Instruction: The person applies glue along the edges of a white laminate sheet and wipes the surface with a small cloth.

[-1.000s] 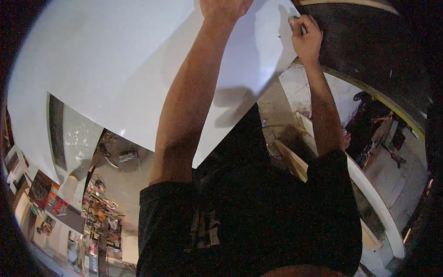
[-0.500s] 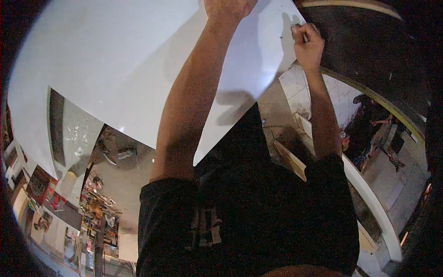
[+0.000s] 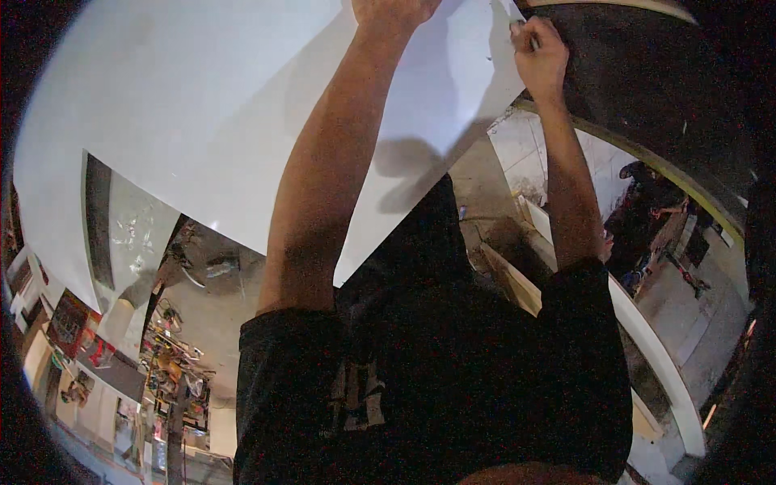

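Note:
A large, smooth white sheet (image 3: 202, 97) spreads across the upper left and middle, its right side ending in a corner near my right hand. My left hand (image 3: 394, 11) reaches over the sheet at the top of the view; its fingers are cut off by the frame, so their grip is hidden. At the sheet's right edge, my right hand (image 3: 541, 58) is closed, thumb and fingers pinched together. A small pale, shiny bit shows at its fingertips, too small to name. Shadows of my arms fall on the sheet.
A dark panel (image 3: 647, 89) with a pale edge lies to the right. Below it are wooden boards (image 3: 513, 279) and a curved white strip (image 3: 659, 360). Tools and clutter (image 3: 174, 347) cover the floor at lower left, near a table with red items (image 3: 95, 349).
My right hand has shifted slightly upward along the sheet's edge, still pinched. My left hand sits a little higher and further left in view.

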Demonstrator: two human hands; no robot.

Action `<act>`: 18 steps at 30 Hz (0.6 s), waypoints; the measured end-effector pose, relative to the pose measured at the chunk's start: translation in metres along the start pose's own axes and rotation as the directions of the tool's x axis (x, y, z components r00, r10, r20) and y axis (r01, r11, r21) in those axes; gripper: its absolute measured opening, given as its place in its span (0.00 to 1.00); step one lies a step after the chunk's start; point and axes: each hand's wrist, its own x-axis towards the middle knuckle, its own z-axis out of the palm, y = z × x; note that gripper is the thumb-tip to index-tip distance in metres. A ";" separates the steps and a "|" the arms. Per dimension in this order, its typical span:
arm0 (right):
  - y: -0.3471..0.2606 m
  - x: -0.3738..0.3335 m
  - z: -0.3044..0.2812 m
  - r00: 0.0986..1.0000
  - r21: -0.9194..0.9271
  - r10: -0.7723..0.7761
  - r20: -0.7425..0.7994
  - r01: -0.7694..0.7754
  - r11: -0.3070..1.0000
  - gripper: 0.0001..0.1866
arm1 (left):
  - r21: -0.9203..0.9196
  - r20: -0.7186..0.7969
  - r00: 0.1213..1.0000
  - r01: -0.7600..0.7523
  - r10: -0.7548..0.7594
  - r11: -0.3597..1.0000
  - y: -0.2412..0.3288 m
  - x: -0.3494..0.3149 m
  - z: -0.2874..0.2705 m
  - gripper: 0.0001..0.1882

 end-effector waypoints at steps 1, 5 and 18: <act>-0.008 -0.006 0.003 1.000 -0.001 -0.026 -0.006 0.026 1.000 0.06 | -0.012 0.007 1.000 0.004 -0.004 1.000 -0.003 0.001 -0.001 0.36; -0.025 -0.025 -0.002 0.999 0.021 -0.053 0.004 0.053 0.998 0.10 | 0.009 -0.073 0.997 -0.010 0.011 1.000 -0.006 -0.001 0.005 0.35; -0.008 0.003 -0.002 0.986 -0.046 0.132 0.104 -0.128 0.991 0.06 | 0.018 -0.094 0.995 -0.017 0.018 1.000 -0.003 0.002 0.005 0.35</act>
